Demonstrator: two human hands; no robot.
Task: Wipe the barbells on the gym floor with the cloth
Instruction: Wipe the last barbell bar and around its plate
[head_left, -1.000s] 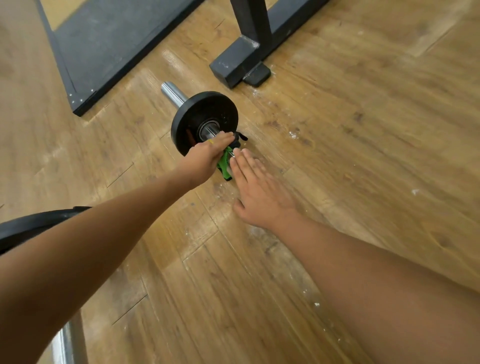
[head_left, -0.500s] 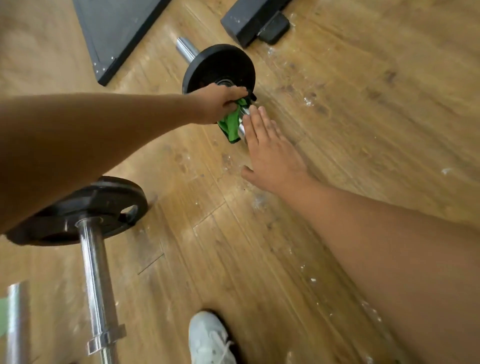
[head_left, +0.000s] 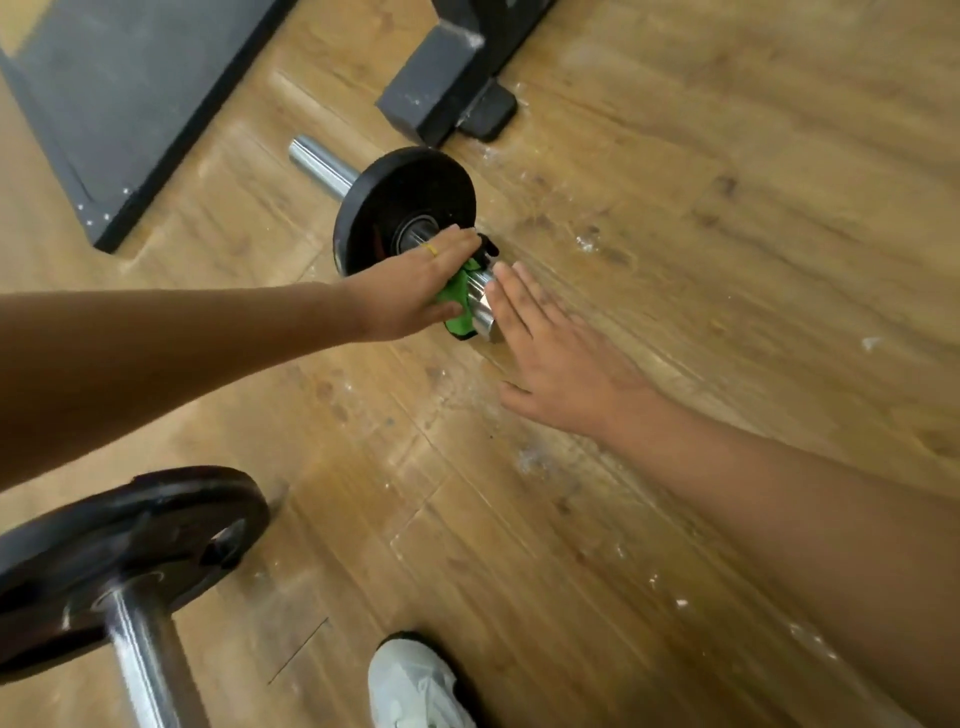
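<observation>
While left hand (head_left: 410, 286) clamps cloth (head_left: 457, 304) round bar (head_left: 482, 306), on floor (head_left: 701, 234) by plate (head_left: 400, 197), right hand (head_left: 550, 364) braces alongside, fingers straight, together. Best: wrap cloth fully, press firmly, stroke lengthwise, stop bar rolling.

bar (head_left: 323, 165): polished metal, glossy finish is seen | plate (head_left: 415, 192): black, matt coating is seen | cloth (head_left: 457, 301): green fabric, soft and matt | floor (head_left: 727, 260): wood grain is shown, scuffed, flecked white | mat (head_left: 130, 93): grey, matt, grainy | rack foot (head_left: 431, 83): dark, matt
</observation>
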